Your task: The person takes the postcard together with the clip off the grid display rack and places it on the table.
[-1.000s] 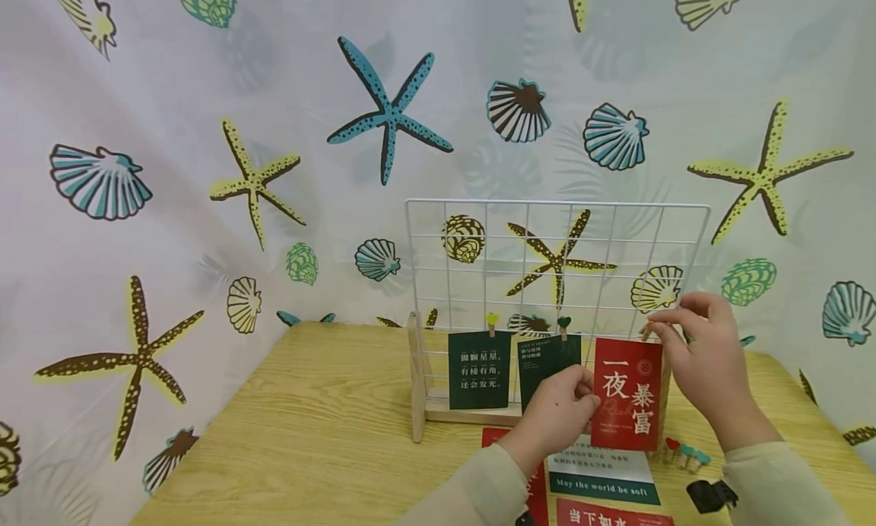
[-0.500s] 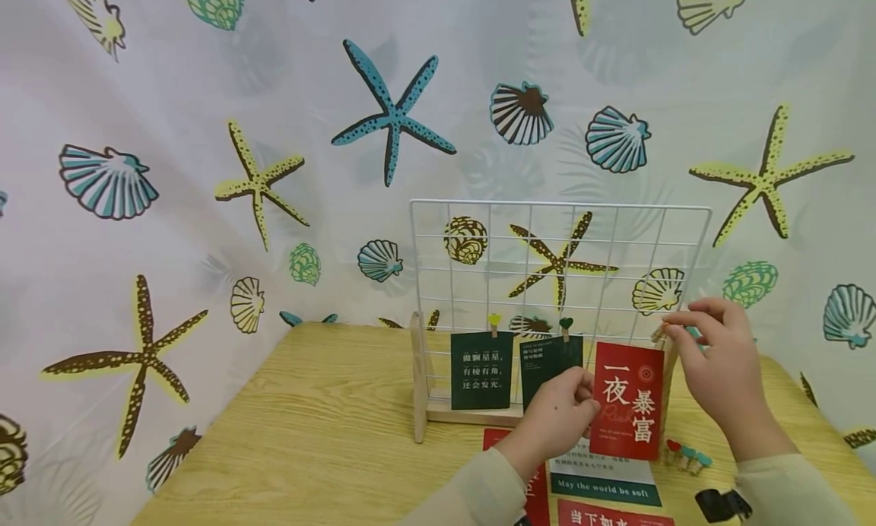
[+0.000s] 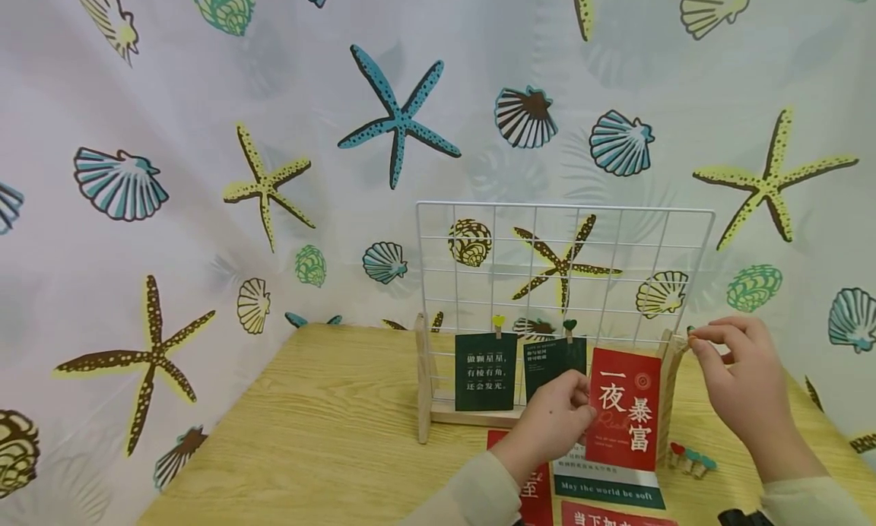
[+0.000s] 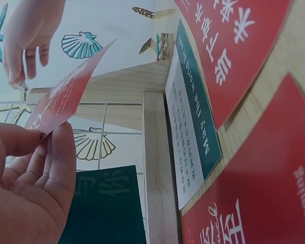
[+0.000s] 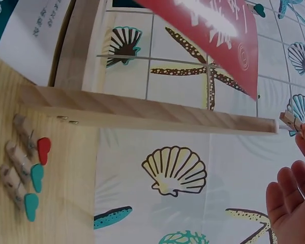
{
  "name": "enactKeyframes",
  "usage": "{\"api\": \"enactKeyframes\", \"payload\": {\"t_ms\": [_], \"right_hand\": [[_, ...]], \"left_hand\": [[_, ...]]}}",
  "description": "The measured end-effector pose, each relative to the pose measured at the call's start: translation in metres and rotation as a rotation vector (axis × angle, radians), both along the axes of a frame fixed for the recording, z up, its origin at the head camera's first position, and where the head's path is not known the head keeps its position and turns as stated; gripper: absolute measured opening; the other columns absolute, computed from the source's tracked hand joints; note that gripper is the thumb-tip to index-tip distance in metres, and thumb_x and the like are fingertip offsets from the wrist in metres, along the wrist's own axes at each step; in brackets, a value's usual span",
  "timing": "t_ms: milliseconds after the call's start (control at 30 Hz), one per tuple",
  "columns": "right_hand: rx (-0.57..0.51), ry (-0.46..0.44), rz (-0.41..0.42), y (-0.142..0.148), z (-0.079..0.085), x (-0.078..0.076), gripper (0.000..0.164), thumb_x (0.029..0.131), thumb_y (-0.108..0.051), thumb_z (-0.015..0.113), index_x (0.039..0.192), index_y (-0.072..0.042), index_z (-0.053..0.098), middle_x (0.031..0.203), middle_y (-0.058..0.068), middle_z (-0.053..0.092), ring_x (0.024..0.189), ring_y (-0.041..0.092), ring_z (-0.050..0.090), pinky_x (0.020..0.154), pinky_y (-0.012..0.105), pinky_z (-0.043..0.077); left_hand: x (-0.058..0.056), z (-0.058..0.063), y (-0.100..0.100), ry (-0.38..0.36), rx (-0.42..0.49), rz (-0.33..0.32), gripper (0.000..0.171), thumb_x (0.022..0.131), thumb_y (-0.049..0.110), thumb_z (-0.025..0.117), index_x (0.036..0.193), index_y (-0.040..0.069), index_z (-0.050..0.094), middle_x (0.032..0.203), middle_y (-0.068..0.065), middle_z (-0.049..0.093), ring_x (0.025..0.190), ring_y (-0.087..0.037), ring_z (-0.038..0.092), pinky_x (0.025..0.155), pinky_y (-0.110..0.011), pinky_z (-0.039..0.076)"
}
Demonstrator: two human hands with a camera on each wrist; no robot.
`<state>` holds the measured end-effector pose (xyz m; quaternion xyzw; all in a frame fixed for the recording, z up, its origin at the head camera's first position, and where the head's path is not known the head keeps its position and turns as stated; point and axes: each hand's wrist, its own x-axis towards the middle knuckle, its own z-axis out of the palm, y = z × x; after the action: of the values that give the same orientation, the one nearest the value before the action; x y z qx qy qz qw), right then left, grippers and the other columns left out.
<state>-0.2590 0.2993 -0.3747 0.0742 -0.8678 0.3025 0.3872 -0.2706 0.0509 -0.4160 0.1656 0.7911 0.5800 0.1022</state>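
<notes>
My left hand [image 3: 554, 423] pinches the left edge of a red card [image 3: 624, 408] with white Chinese characters, held upright in front of the wire rack. In the left wrist view the card [image 4: 66, 96] tilts up from between thumb and fingers. My right hand [image 3: 742, 378] pinches a small wooden clothespin [image 5: 291, 122] between thumb and index finger, just beyond the rack's right wooden post [image 5: 157, 112]. A gap separates the clothespin from the red card. Two dark green cards, one [image 3: 485, 385] at left and one [image 3: 544, 370] partly behind my left hand, hang from the rack by heart clothespins.
The rack's wooden base [image 3: 472, 417] stands on a wood-grain table [image 3: 328, 435]. Below my hands lie a white-and-green card [image 3: 609, 489] and two more red cards, one at front [image 3: 616, 515]. Heart clothespins [image 3: 693, 461] lie right of the rack. A patterned curtain [image 3: 445, 39] hangs behind.
My right hand has moved right and slightly down with the clothespin, away from the red card's top right corner. The red card in my left hand has sunk a little.
</notes>
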Motion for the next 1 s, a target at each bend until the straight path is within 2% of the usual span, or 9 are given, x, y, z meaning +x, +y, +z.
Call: {"api": "enactKeyframes", "payload": {"t_ms": [200, 433, 667, 833, 1000], "right_hand": [[-0.013, -0.048, 0.011, 0.010, -0.008, 0.005, 0.018, 0.101, -0.013, 0.060, 0.103, 0.002, 0.071, 0.121, 0.017, 0.051, 0.106, 0.031, 0.048, 0.073, 0.024, 0.039], [0.002, -0.115, 0.010, 0.017, -0.015, 0.009, 0.020, 0.101, -0.015, 0.061, 0.101, 0.002, 0.072, 0.118, 0.018, 0.052, 0.105, 0.034, 0.049, 0.070, 0.023, 0.041], [0.028, -0.176, 0.028, 0.023, -0.021, 0.011, 0.022, 0.101, -0.018, 0.061, 0.103, 0.000, 0.073, 0.117, 0.018, 0.053, 0.103, 0.035, 0.051, 0.068, 0.022, 0.044], [0.035, -0.217, 0.027, 0.028, -0.027, 0.011, 0.023, 0.102, -0.021, 0.061, 0.103, -0.002, 0.074, 0.116, 0.016, 0.053, 0.102, 0.033, 0.051, 0.067, 0.023, 0.045], [0.047, -0.266, 0.027, 0.031, -0.032, 0.012, 0.024, 0.102, -0.022, 0.060, 0.103, -0.002, 0.074, 0.116, 0.017, 0.053, 0.103, 0.036, 0.051, 0.067, 0.030, 0.048]], "left_hand": [[0.002, 0.000, -0.003, -0.003, 0.025, -0.011, 0.013, 0.098, 0.009, 0.063, 0.104, 0.020, 0.060, 0.086, 0.002, 0.061, 0.066, -0.016, 0.061, 0.062, -0.030, 0.054], [0.006, 0.002, -0.005, -0.009, -0.011, 0.009, 0.015, 0.097, 0.008, 0.063, 0.097, 0.022, 0.061, 0.086, 0.001, 0.062, 0.070, -0.016, 0.061, 0.064, -0.030, 0.055], [0.007, 0.002, -0.011, -0.034, -0.010, 0.012, 0.013, 0.098, 0.011, 0.064, 0.096, 0.024, 0.062, 0.086, 0.000, 0.063, 0.070, -0.018, 0.063, 0.064, -0.032, 0.055], [0.007, 0.000, -0.018, -0.026, -0.020, 0.000, 0.014, 0.097, 0.010, 0.066, 0.100, 0.023, 0.062, 0.087, 0.002, 0.062, 0.070, -0.016, 0.063, 0.064, -0.031, 0.056], [0.008, -0.001, -0.025, -0.025, 0.008, -0.014, 0.015, 0.097, 0.007, 0.066, 0.104, 0.020, 0.061, 0.088, 0.001, 0.061, 0.070, -0.016, 0.063, 0.061, -0.031, 0.057]]}}
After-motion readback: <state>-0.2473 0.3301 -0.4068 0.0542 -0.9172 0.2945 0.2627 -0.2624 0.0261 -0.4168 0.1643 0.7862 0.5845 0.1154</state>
